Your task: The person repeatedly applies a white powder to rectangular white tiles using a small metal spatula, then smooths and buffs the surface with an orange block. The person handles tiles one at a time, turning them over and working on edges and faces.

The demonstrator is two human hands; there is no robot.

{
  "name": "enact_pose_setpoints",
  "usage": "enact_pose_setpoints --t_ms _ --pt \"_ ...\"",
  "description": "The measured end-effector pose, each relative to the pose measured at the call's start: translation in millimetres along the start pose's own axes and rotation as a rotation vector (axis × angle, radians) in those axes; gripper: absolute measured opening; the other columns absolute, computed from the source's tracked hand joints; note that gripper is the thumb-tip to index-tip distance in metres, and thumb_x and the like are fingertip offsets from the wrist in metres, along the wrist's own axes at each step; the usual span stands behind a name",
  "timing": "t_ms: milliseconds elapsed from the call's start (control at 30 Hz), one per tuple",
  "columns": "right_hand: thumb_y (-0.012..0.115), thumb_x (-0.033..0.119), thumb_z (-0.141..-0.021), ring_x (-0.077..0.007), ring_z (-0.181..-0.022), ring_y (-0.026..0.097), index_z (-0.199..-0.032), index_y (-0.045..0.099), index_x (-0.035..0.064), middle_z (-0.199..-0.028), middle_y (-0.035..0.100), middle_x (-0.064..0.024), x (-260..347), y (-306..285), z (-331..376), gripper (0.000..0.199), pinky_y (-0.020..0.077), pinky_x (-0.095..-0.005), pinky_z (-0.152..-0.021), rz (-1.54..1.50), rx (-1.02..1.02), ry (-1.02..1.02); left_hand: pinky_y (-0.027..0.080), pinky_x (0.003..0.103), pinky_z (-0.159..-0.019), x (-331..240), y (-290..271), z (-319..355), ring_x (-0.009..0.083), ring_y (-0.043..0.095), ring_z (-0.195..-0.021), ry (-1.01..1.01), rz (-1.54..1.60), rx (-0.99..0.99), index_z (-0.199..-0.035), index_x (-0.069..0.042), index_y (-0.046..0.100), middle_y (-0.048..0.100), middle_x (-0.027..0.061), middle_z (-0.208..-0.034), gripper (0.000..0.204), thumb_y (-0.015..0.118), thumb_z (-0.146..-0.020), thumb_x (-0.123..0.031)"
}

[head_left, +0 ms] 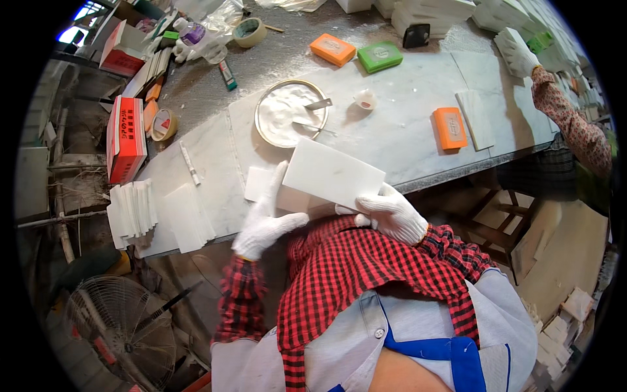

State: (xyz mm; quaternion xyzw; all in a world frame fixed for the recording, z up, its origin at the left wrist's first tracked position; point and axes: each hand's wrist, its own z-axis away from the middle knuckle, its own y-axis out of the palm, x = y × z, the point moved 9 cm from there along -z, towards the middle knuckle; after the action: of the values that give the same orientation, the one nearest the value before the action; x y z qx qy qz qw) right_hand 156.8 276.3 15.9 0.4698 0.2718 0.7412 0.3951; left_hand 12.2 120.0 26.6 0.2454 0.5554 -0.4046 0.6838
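White, flat rectangular slab [336,175] is held tilted over the near edge of the marbled white table [398,130], my white-gloved right hand [394,212] gripping its lower right corner. My white-gloved left hand [261,222] is spread open by its left side; whether they touch, I cannot tell. I'd judge it steadier with both ends supported and level. Thin white strips [132,209] lie at the table's near left corner, above a wire-caged fan [124,330] on the floor. Farther in sits a round, metal-rimmed tub [256,116] of white paste [281,111]; beyond, a co-worker's gloved hand [518,53] near the right end.
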Motion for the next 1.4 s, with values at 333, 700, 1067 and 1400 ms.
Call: enact_pose_setpoints --t_ms 333,700,1067,1400 --pt "0.076 0.034 -0.093 -0.0134 -0.084 0.07 -0.134 0.06 0.0021 -0.108 0.073 -0.0099 43 -27 -37 0.055 0.0552 -0.0281 -0.07 0.834 -0.36 -0.321 0.059 0.041 -0.09 5 1 -21 0.0279 0.07 -0.103 0.091 0.767 -0.35 -0.134 0.003 0.053 0.068 0.0176 -0.116 0.038 0.058 -0.106 -0.023" --pt "0.072 0.027 -0.092 -0.027 -0.078 0.072 -0.127 0.069 0.0248 -0.091 0.072 -0.0043 85 33 -84 0.036 0.0565 -0.0367 -0.066 1.768 -0.495 -1.001 0.061 0.041 -0.085 52 3 -42 0.0278 0.072 -0.098 -0.078 0.839 -0.281 -0.127 0.002 0.059 0.07 0.0188 -0.109 0.035 0.061 -0.105 -0.024" --pt "0.069 0.012 -0.093 -0.0276 -0.081 0.074 -0.107 0.076 0.0064 -0.092 0.074 -0.0147 113 30 -94 0.017 0.0567 -0.0347 -0.071 1.509 -0.509 -0.788 0.057 0.034 -0.083 72 -10 -54 0.0188 0.069 -0.096 -0.118 0.856 -0.419 -0.128 0.002 0.061 0.07 0.0095 -0.11 0.034 0.066 -0.102 -0.019" --pt "0.064 0.014 -0.1 -0.006 -0.061 0.058 -0.112 0.073 -0.0006 -0.078 0.067 -0.0037 105 6 -100 0.021 0.0462 -0.0227 -0.056 1.097 -0.462 -0.451 0.055 0.03 -0.083 68 -9 -53 0.014 0.067 -0.096 -0.172 0.809 -0.445 -0.126 0.001 0.062 0.069 0.0062 -0.109 0.034 0.065 -0.103 -0.024"
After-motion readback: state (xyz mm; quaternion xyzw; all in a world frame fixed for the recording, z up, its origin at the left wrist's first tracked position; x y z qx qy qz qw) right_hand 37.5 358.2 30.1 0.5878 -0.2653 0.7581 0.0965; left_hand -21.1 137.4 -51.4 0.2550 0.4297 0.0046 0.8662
